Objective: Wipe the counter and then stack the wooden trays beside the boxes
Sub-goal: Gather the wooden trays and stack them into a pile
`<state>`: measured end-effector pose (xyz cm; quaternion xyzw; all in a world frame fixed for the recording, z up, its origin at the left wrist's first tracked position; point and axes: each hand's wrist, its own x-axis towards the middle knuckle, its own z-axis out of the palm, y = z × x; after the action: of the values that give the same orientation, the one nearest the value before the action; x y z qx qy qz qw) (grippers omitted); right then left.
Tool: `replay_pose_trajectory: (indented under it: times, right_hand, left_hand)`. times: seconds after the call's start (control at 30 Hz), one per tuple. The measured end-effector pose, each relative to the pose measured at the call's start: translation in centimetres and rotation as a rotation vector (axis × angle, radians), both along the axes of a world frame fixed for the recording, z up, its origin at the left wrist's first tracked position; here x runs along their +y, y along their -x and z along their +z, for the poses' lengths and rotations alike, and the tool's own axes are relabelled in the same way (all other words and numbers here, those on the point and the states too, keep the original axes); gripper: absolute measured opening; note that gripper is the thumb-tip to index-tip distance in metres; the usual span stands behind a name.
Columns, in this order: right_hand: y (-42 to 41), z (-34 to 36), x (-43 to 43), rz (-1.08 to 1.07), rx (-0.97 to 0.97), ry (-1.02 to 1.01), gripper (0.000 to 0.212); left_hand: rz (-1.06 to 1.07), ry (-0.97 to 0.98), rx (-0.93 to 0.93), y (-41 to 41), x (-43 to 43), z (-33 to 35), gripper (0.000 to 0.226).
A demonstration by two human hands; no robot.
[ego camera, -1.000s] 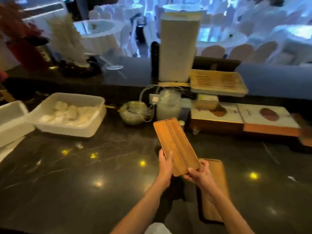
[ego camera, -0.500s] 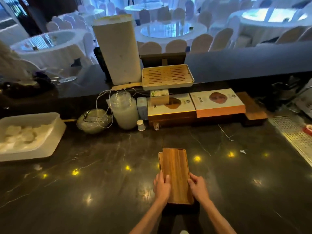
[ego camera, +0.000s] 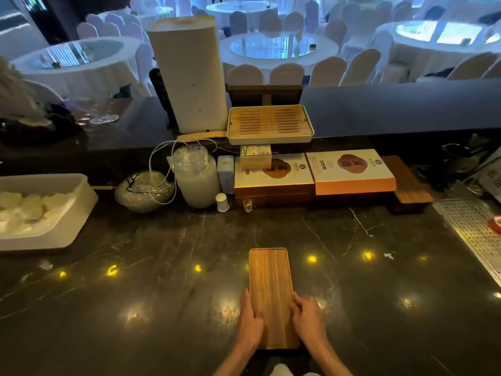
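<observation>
Wooden tray lies flat on the dark marble surface, long axis running away from the person, near the front edge and centred in view. Whether a second tray sits under it cannot be told from this angle. Left hand rests against the tray's near left edge, fingers together and laid over the rim. Right hand is at the near right edge, fingers curled against the side. Both hands grip the near third; the far two thirds of the tray are uncovered.

Well beyond the tray, along the back of the surface, two flat printed boxes sit side by side on a darker wooden base. Just right of the boxes, another wooden tray sits on a dark block. A small carton stands on the left box, and a slatted bamboo tea tray rests on the raised ledge above it.

Containers, left of the boxes: a clear plastic jar, lidless, filled to about two thirds with a milky white content; a glass teapot with a white cable draped over it, contents unclear; a small white bottle and a shot glass in front. Far left, a white plastic tub holds pale rolled cloths. A perforated metal drain grate is at the right edge. A tall white cylinder stands on the ledge.
</observation>
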<state>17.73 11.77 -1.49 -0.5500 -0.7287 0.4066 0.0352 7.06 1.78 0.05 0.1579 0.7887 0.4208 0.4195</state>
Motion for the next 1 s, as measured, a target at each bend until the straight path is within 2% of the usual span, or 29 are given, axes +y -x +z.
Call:
replay_pose_trajectory:
  times: [0.1,0.4,0.53,0.6,0.67,0.73,0.8,0.9,1.0]
  right_hand:
    - [-0.3,-0.1,0.4,0.055,0.022,0.021,0.034]
    - [-0.5,-0.3,1.0,0.040,0.110,0.137,0.035]
    - [0.0,0.3,1.9,-0.028,0.157,0.271,0.057]
    - [0.7,0.7,2.7,-0.033,0.186,0.324,0.061]
    - [1.4,1.1,3.4,0.009,0.194,0.349,0.054]
    - [2.1,1.2,4.0,0.051,0.178,0.373,0.046]
    - [2.6,1.2,4.8,0.017,0.161,0.437,0.050]
    - [3.0,1.8,5.9,-0.037,0.151,0.510,0.058]
    - [2.7,3.2,6.7,-0.028,0.237,0.472,0.060]
  left_hand:
    - [0.011,0.014,0.000,0.0,0.2,-0.3,0.072]
    - [0.005,-0.002,-0.061,1.2,0.2,-1.3,0.042]
    - [0.058,0.011,-0.061,2.7,0.6,-0.7,0.022]
    - [0.077,0.043,-0.073,4.0,1.2,-0.3,0.036]
    - [0.097,0.102,-0.098,5.0,1.9,0.0,0.051]
    - [0.117,0.128,-0.194,5.6,2.7,0.1,0.047]
    - [0.112,0.168,-0.280,6.0,3.3,0.5,0.040]
    - [0.093,0.188,-0.298,6.8,3.9,1.0,0.039]
    - [0.088,0.092,-0.300,7.5,4.2,2.0,0.045]
